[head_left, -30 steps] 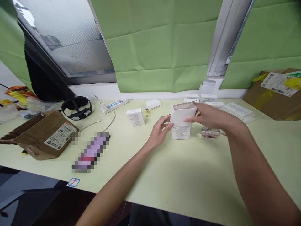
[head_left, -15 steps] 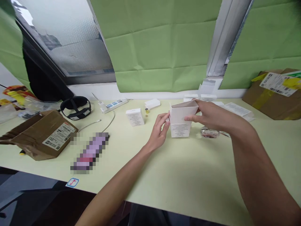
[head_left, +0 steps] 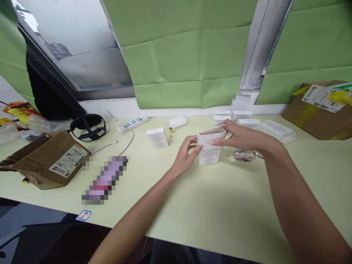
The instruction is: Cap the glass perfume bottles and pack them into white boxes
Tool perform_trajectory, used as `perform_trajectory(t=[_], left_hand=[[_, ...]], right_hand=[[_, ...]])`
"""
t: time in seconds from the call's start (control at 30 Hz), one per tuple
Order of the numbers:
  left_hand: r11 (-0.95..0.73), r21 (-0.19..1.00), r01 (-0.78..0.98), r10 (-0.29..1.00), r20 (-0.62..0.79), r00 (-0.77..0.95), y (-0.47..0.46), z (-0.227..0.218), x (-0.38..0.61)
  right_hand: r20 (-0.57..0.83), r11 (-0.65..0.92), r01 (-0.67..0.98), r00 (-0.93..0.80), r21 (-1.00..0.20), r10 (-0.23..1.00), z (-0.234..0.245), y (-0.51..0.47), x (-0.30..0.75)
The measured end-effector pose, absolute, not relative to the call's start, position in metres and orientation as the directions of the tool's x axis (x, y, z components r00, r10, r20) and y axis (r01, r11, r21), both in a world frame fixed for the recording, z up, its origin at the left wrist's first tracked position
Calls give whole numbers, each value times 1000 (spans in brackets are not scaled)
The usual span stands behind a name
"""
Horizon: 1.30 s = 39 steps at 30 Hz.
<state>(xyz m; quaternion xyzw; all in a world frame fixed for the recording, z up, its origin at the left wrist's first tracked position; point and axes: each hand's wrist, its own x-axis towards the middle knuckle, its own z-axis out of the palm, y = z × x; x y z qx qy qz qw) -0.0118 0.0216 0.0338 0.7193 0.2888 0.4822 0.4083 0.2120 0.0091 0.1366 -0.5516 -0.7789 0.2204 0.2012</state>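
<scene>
The white box [head_left: 209, 156] dipped, left hand [head_left: 186, 156] and right hand [head_left: 240, 136] (thumbs foremost) gripping it, fingers [head_left: 189, 141] half curled.

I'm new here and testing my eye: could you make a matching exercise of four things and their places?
1. Open white box
2. Power strip
3. Middle green curtain
4. Yellow-taped carton

A. Hanging behind the table
B. On the table, far right
C. Between left hand and right hand
D. Just right of the black headset

Pairs: 1-C, 2-D, 3-A, 4-B
</scene>
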Motion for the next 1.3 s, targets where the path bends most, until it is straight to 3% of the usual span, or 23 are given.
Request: perform_trajectory(t=[0.23,0.67,1.07,1.3], left_hand=[[-512,858,47,802,458,384,19,35,-11],[-445,892,75,841,388,378,17,34,-11],[-321,947,24,868,284,408,14,32,-2],[-266,964,3,898,247,364,12,33,2]], right_hand=[[145,372,700,-362,-610,921,145,7,213],[48,493,646,-578,-584,814,126,23,201],[-46,406,678,-544,-613,838,116,31,203],[-12,441,684,-549,-582,836,126,20,202]])
